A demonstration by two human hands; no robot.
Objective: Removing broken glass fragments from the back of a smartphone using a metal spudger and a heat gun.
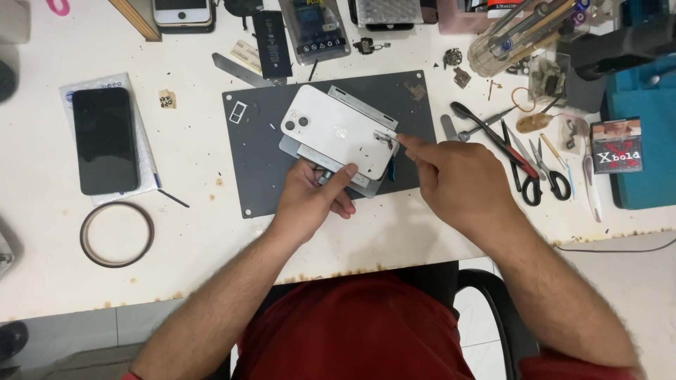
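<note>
A white phone (331,130) lies back up, its two camera lenses to the left, on a grey metal clamp fixture (352,105) in the middle of a dark grey work mat (257,176). My left hand (313,193) grips the fixture's near edge, thumb pressed on the phone's lower side. My right hand (454,179) reaches in from the right, its fingertip touching the phone's right end, where a small blue tool (392,169) pokes out below. Whether the fingers pinch that tool is hidden.
A black phone (104,139) lies on a plastic sleeve at left, with a tape ring (117,233) below it. Scissors and tweezers (528,158) lie to the right. A phone battery (272,43), packaged parts and another phone (182,14) line the far edge. A small box (615,146) sits far right.
</note>
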